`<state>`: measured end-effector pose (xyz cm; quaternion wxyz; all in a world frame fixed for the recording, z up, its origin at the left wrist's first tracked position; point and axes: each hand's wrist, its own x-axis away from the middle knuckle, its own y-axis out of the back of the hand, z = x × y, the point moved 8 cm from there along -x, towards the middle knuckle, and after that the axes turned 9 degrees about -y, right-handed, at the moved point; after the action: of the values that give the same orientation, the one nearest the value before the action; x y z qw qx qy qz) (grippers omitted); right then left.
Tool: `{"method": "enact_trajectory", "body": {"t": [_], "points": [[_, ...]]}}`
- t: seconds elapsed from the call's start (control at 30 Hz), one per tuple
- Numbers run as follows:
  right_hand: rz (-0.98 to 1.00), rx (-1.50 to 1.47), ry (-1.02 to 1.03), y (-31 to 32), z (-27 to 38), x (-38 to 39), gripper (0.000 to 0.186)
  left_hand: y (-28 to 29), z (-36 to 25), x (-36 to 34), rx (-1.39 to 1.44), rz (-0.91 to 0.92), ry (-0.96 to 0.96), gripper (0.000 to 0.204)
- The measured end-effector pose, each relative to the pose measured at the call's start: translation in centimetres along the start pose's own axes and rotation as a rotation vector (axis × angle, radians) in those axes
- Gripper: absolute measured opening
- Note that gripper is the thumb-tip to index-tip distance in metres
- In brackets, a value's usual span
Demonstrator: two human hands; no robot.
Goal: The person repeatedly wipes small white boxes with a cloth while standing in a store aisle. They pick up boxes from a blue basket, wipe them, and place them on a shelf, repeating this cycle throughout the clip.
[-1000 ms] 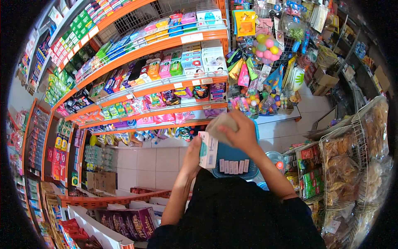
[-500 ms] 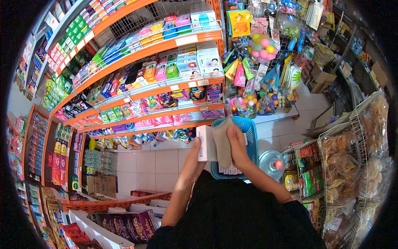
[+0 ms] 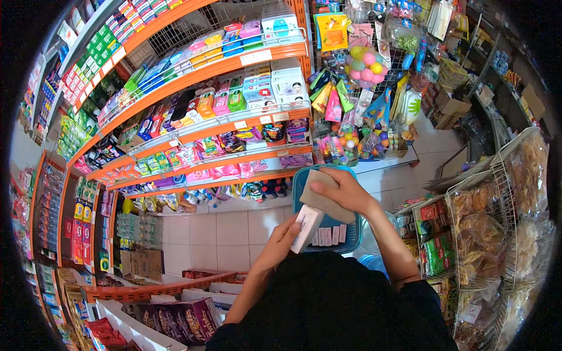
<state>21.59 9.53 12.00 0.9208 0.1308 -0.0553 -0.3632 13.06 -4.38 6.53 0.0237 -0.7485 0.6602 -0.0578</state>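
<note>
My left hand (image 3: 281,241) is closed around a small white box (image 3: 308,224), which tilts with its top leaning right. In my right hand (image 3: 350,194) is a folded beige cloth (image 3: 319,202), with the thumb lying over it. The cloth's lower edge meets or overlaps the upper end of the box; I cannot tell whether it presses there. Below both hands stands a blue plastic basket (image 3: 357,237). Several small white boxes (image 3: 328,236) stand in a row inside it, and the cloth and right hand hide part of its interior.
Orange-edged shelves (image 3: 205,149) packed with boxed and bagged goods rise ahead. Bagged toys and balls (image 3: 366,67) hang to their right. A wire rack (image 3: 468,234) of snack bags stands at right. Purple boxes (image 3: 187,320) sit at lower left, near tiled floor (image 3: 233,228).
The white box has moved down and tipped from upright to slanting right. My right hand has turned the cloth from hanging beside the box to lying across its upper end.
</note>
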Motion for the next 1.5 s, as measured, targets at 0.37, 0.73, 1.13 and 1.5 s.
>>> {"method": "enact_trajectory", "body": {"t": [0.37,0.73,1.13,1.5], "points": [[-0.147,0.541,0.456,-3.5,7.6,3.6,0.035,-0.3,-2.1,-1.9,0.659,-0.186,-0.053,0.052],[-0.597,0.462,0.676,-3.2,6.6,6.6,0.031,3.6,2.8,-3.5,1.123,-0.579,-0.072,0.049],[-0.337,0.245,0.446,-2.7,4.7,3.5,0.045,4.3,0.1,-2.5,0.645,-0.399,-0.081,0.043],[-0.422,-0.219,0.066,-1.7,2.4,0.6,0.036,1.5,0.9,-0.2,0.441,-0.236,0.15,0.064]]}}
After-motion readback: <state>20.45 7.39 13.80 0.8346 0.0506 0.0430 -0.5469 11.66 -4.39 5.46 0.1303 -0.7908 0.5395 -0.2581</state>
